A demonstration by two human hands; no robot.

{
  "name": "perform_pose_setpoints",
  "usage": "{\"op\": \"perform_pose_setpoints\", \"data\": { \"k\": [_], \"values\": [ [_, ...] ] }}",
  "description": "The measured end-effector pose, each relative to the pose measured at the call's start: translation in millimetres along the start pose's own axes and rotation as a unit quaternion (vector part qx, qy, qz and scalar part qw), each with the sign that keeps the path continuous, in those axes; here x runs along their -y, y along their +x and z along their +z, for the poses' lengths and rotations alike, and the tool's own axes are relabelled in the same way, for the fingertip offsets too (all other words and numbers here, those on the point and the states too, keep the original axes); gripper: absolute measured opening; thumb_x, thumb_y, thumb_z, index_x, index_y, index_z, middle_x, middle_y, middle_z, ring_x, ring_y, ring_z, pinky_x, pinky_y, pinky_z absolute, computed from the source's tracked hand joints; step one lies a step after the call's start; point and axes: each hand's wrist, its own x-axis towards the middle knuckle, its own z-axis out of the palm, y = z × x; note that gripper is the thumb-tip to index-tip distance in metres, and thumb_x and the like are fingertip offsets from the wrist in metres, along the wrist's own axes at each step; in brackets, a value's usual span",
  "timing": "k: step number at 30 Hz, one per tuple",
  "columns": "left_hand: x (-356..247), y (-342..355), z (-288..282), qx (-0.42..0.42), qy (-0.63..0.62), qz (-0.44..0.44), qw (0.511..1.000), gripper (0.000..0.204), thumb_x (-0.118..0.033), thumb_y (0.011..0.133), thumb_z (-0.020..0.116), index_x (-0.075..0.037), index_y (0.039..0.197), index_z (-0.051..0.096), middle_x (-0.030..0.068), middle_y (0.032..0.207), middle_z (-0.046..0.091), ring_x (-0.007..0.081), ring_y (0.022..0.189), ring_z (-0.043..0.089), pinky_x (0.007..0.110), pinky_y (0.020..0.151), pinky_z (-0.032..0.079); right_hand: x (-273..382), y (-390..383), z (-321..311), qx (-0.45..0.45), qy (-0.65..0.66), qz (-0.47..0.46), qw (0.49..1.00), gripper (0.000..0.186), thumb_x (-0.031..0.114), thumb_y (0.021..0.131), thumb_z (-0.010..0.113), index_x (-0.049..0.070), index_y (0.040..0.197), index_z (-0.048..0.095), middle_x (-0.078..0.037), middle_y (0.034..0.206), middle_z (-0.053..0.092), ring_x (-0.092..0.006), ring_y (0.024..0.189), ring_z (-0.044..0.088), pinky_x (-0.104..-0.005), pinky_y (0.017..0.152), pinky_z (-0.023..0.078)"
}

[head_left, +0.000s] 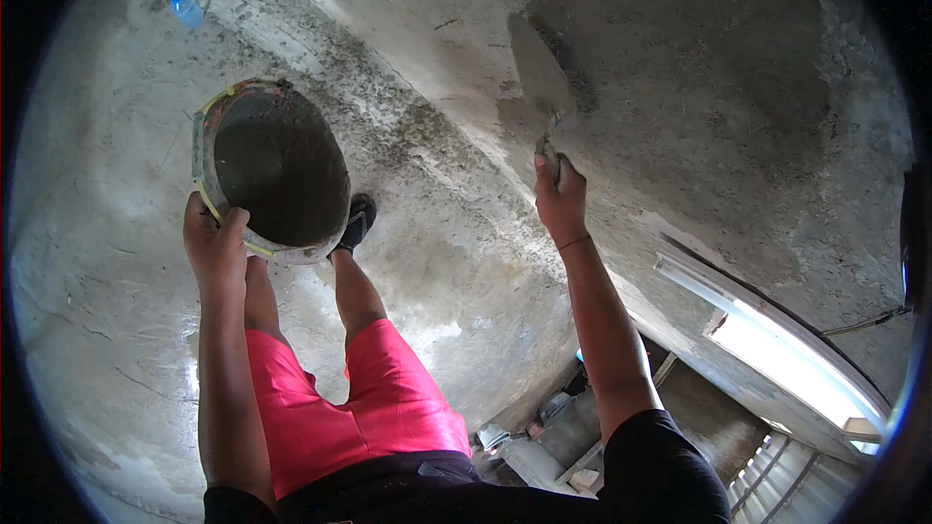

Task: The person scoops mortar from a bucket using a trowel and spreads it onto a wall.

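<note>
Two bare hands, one left hand [216, 241] and one right hand [562, 196]; one round, grey-smeared bucket [199, 152] with yellow on its rim; one grey, flat-bladed trowel [541, 70]; one small blue plastic bottle [186, 9]; one black shoe [360, 220]; one thin dark wristband [574, 243]; one pair of bright pink shorts [359, 393].

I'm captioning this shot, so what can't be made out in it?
Head view: left foot, hidden behind the bucket.
Head view: much of the handle of the trowel, covered by the right hand.
Head view: dark object, cut off by the right rim.
Head view: clutter low down, too small to identify.
</note>
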Motion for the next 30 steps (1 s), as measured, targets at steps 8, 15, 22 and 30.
{"op": "perform_pose_setpoints", "data": {
  "k": [8, 15, 22, 30],
  "values": [
    [22.2, 0.9, -5.6, 0.019, 0.023, 0.0, 1.0, 0.027, 0.003, 0.074, 0.055, 0.001, 0.1, 0.053, 0.0064, 0.093, 0.059, 0.0117, 0.082, 0.055, 0.025, 0.076, 0.044, -36.7, 10.7, 14.1, -0.04, 0.075, 0.072, 0.994, 0.043, 0.04, 0.092, 0.057, -0.002, 0.083, 0.059, -0.015, 0.063, 0.056, -0.0219, 0.058, 0.053, -0.0358, 0.058, 0.044],
    [32.4, 1.7, -17.1, 0.037, 0.092, -0.025, 0.995, 0.036, -0.003, 0.074, 0.056, -0.001, 0.109, 0.052, 0.0064, 0.102, 0.058, 0.0141, 0.091, 0.054, 0.027, 0.086, 0.042, -9.1, -3.7, 10.0, -0.079, 0.012, 0.014, 0.997, 0.04, 0.039, 0.091, 0.056, -0.001, 0.088, 0.059, -0.017, 0.065, 0.058, -0.0309, 0.058, 0.058, -0.0397, 0.057, 0.045],
    [25.3, -3.8, -8.1, 0.035, 0.106, 0.015, 0.994, 0.024, 0.003, 0.073, 0.055, 0.001, 0.097, 0.051, 0.0051, 0.089, 0.057, 0.0106, 0.079, 0.053, 0.025, 0.075, 0.043, -26.6, -45.1, 18.6, -0.133, -0.002, 0.07, 0.989, 0.034, 0.034, 0.091, 0.057, 0.001, 0.088, 0.059, -0.02, 0.068, 0.061, -0.0354, 0.061, 0.06, -0.0382, 0.057, 0.046],
    [30.2, -2.8, -3.4, 0.026, 0.108, -0.01, 0.994, 0.025, 0.002, 0.073, 0.056, 0.001, 0.097, 0.051, 0.0072, 0.089, 0.058, 0.0128, 0.079, 0.054, 0.027, 0.074, 0.044, -6.1, -17.1, -1.8, -0.099, 0.03, 0.068, 0.992, 0.034, 0.034, 0.09, 0.06, 0.0, 0.089, 0.058, -0.016, 0.063, 0.057, -0.0269, 0.056, 0.056, -0.0364, 0.056, 0.044]
  ]
}}
